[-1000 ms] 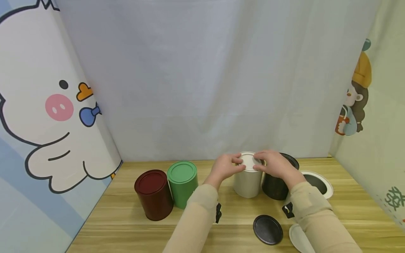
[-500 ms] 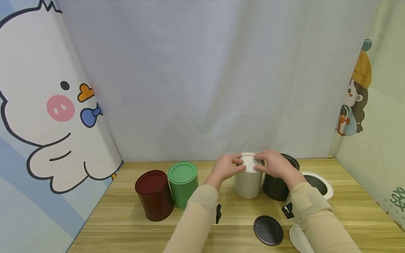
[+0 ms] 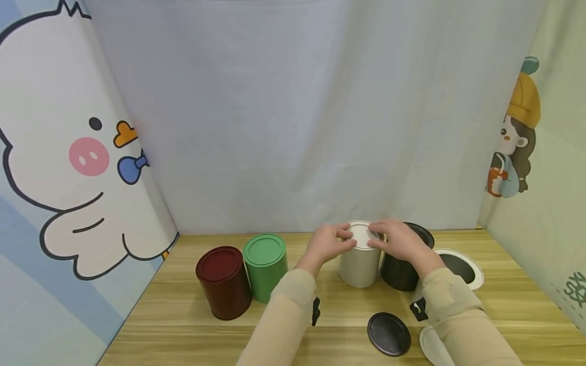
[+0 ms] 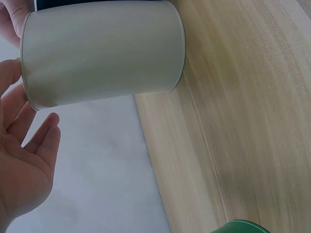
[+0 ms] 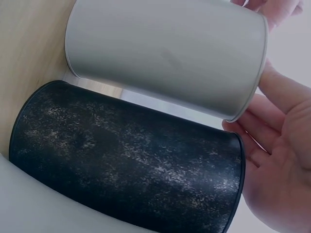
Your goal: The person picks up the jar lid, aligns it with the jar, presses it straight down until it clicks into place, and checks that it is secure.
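Observation:
A white round can [image 3: 358, 269] stands upright on the wooden table, its white lid [image 3: 360, 235] seated on top. My left hand [image 3: 326, 243] grips the lid's edge from the left, thumb nearer me and fingers farther back. From the other side my right hand [image 3: 396, 239] holds the same rim with thumb and fingers. In the left wrist view, the white can [image 4: 104, 53] shows with fingertips at its top rim. A speckled black can [image 5: 126, 155] stands close beside it, partly hidden by my right hand in the head view.
Left stand a dark red can [image 3: 224, 284] and a green can [image 3: 265, 269], both lidded. A black lid [image 3: 389, 334] lies near the front, beside a white lid [image 3: 435, 345] partly under my right sleeve. Behind that forearm is a white-rimmed container [image 3: 477, 274] with a dark centre.

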Tool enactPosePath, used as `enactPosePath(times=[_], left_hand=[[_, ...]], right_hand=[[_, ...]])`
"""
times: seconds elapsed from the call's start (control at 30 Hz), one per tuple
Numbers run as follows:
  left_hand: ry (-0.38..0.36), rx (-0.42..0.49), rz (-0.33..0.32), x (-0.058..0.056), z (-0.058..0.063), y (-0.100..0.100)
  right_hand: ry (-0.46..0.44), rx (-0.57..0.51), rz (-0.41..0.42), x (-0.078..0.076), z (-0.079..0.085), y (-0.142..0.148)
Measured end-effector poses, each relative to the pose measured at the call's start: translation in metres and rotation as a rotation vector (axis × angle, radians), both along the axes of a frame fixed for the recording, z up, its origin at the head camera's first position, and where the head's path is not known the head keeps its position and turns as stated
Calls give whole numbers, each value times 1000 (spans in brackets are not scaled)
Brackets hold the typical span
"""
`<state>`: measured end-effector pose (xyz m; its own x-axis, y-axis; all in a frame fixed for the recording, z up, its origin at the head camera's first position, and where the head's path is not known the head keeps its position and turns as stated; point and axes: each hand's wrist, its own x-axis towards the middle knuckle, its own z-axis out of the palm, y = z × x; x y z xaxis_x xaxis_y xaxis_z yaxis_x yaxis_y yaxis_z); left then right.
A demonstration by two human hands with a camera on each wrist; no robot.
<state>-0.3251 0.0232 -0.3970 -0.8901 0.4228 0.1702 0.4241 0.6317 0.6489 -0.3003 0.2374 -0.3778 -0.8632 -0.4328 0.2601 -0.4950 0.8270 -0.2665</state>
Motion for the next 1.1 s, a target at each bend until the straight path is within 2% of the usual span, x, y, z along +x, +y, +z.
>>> enactPosePath(times=[0.33,0.6,0.7,0.87,0.93,1.1], left_hand=[[40,32,-8,3,-5,-1],[134,125,-34,5,-15,0],[211,130,-27,6,-19,-1],[392,49,35,9,-25,1],[430,41,62,12,-26,1],[483,84,102,18,-28,1]], right_hand=[[2,-42,0,3,-4,0],[56,-79,3,6,-12,2],[70,-97,-30,9,-15,1],[147,-133,-77,14,-19,-1],[190,-145,-90,16,-20,-2],[296,-164,-92,19,-27,-3]])
